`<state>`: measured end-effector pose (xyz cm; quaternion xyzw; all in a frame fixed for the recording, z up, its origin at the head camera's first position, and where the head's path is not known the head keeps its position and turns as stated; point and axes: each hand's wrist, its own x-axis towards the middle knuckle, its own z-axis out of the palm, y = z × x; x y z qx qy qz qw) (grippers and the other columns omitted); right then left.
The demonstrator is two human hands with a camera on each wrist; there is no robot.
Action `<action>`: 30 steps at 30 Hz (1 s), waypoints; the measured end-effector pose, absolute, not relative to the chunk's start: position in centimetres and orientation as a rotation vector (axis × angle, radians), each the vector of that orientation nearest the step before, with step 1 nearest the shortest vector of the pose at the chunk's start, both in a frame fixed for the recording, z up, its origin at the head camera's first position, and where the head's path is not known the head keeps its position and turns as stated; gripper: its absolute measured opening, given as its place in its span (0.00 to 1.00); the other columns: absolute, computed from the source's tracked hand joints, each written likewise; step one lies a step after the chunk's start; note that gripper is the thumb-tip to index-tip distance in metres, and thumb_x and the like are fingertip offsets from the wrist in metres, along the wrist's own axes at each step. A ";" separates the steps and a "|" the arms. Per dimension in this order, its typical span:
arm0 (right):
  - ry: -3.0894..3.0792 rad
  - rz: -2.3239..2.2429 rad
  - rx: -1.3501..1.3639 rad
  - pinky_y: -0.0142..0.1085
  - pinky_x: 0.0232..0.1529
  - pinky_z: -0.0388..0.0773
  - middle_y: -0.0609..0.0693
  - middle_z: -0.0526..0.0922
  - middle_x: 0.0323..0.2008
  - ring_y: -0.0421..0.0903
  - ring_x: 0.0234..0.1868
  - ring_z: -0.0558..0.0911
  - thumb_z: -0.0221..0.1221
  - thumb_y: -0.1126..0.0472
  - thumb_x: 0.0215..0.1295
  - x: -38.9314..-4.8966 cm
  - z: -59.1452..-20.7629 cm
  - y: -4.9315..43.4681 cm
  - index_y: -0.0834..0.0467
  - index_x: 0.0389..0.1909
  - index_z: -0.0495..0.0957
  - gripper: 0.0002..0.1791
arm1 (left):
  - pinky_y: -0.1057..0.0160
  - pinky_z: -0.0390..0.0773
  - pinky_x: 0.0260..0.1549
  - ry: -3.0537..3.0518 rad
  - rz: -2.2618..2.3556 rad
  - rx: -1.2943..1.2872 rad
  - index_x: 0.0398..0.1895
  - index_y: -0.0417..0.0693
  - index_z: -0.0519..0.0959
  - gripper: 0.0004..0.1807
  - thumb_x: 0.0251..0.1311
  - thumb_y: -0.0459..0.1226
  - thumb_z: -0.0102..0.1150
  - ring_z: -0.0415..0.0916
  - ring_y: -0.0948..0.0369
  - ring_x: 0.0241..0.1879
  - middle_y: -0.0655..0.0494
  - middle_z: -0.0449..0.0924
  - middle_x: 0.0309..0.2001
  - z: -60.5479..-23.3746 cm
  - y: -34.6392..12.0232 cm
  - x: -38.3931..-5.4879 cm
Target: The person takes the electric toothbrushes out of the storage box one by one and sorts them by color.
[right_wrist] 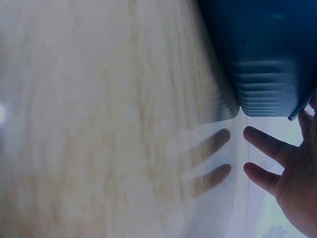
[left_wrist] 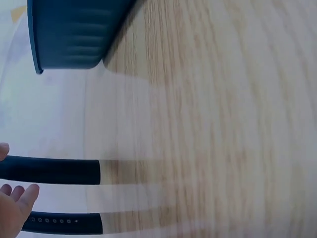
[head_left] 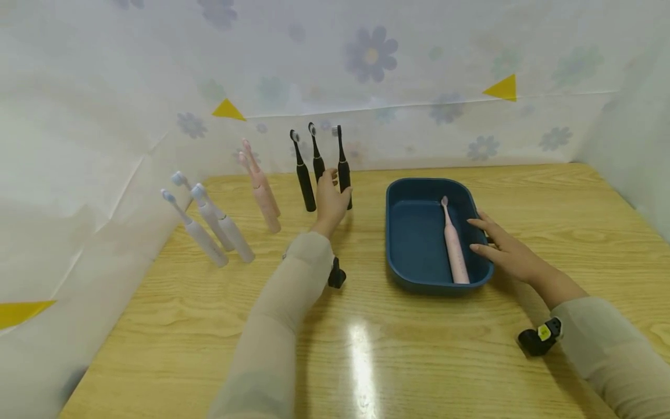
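My left hand point(head_left: 331, 203) is at the rightmost standing black electric toothbrush point(head_left: 343, 171), thumb on one side of its handle and fingers on the other. In the left wrist view, that toothbrush point(left_wrist: 54, 170) runs between the thumb and the spread fingers point(left_wrist: 29, 196), a slight gap showing beside them. Two more black toothbrushes point(head_left: 305, 183) stand just left of the hand. My right hand point(head_left: 505, 250) rests at the right rim of a dark blue tub point(head_left: 413, 287), with two fingertips over the edge and other fingers spread outside in the right wrist view. A pink toothbrush point(head_left: 454, 250) lies inside the tub.
Two pink toothbrushes point(head_left: 266, 198) stand left of the black ones, and three white toothbrushes point(head_left: 209, 238) stand further left. Everything is on a wood-grain table point(head_left: 419, 361). Behind it hangs a flower-printed white sheet point(head_left: 324, 58) with yellow triangles.
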<state>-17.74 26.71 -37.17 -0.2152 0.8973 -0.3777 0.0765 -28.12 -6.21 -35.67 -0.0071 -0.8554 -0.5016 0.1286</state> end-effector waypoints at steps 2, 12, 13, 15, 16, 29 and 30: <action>2.687 -1.137 -0.647 0.63 0.47 0.52 0.62 0.32 0.64 0.69 0.59 0.45 0.47 0.60 0.64 -17.8 -37.2 26.8 0.63 0.64 0.44 0.32 | 0.66 0.68 0.44 -2.455 -1.480 -0.017 0.57 0.43 0.60 0.26 0.54 0.37 0.55 0.62 0.58 0.50 0.50 0.61 0.52 -35.5 -6.0 -27.7; 2.685 -1.135 -0.637 0.63 0.47 0.51 0.62 0.31 0.64 0.69 0.59 0.45 0.47 0.59 0.64 -17.9 -37.3 26.9 0.63 0.64 0.43 0.33 | 0.71 0.69 0.42 -2.277 -1.735 -0.066 0.51 0.43 0.64 0.23 0.52 0.35 0.57 0.64 0.58 0.48 0.53 0.63 0.47 -34.7 -4.3 -25.5; 2.682 -1.139 -0.639 0.63 0.47 0.51 0.62 0.31 0.64 0.68 0.59 0.44 0.47 0.59 0.64 -17.9 -37.3 26.9 0.64 0.64 0.43 0.33 | 0.70 0.69 0.42 -2.274 -1.746 -0.079 0.51 0.43 0.64 0.23 0.52 0.35 0.57 0.64 0.57 0.48 0.52 0.63 0.48 -34.6 -4.1 -25.3; 2.683 -1.141 -0.648 0.63 0.47 0.51 0.62 0.31 0.64 0.68 0.59 0.44 0.47 0.60 0.64 -17.9 -37.2 26.8 0.64 0.64 0.43 0.32 | 0.70 0.69 0.42 -2.262 -1.769 -0.108 0.51 0.42 0.64 0.23 0.52 0.35 0.57 0.64 0.57 0.48 0.50 0.64 0.48 -34.3 -3.7 -25.0; 2.679 -1.145 -0.649 0.63 0.47 0.51 0.62 0.31 0.64 0.68 0.59 0.44 0.46 0.60 0.64 -17.9 -37.2 26.9 0.64 0.64 0.43 0.32 | 0.70 0.70 0.41 -2.256 -1.781 -0.126 0.51 0.42 0.64 0.23 0.51 0.34 0.58 0.65 0.56 0.48 0.49 0.65 0.48 -34.3 -3.5 -24.8; 2.687 -1.150 -0.657 0.63 0.47 0.52 0.63 0.32 0.64 0.70 0.58 0.47 0.47 0.59 0.64 -17.7 -37.0 26.7 0.64 0.64 0.44 0.32 | 0.70 0.71 0.40 -2.392 -1.892 -0.336 0.55 0.44 0.64 0.27 0.51 0.36 0.58 0.67 0.60 0.47 0.52 0.67 0.51 -33.8 -0.8 -22.5; 2.687 -1.152 -0.657 0.63 0.47 0.52 0.63 0.32 0.64 0.71 0.58 0.47 0.47 0.59 0.64 -17.7 -37.0 26.7 0.64 0.64 0.44 0.32 | 0.70 0.71 0.40 -2.410 -1.906 -0.351 0.56 0.45 0.63 0.27 0.51 0.36 0.58 0.67 0.60 0.48 0.52 0.67 0.51 -33.8 -0.6 -22.3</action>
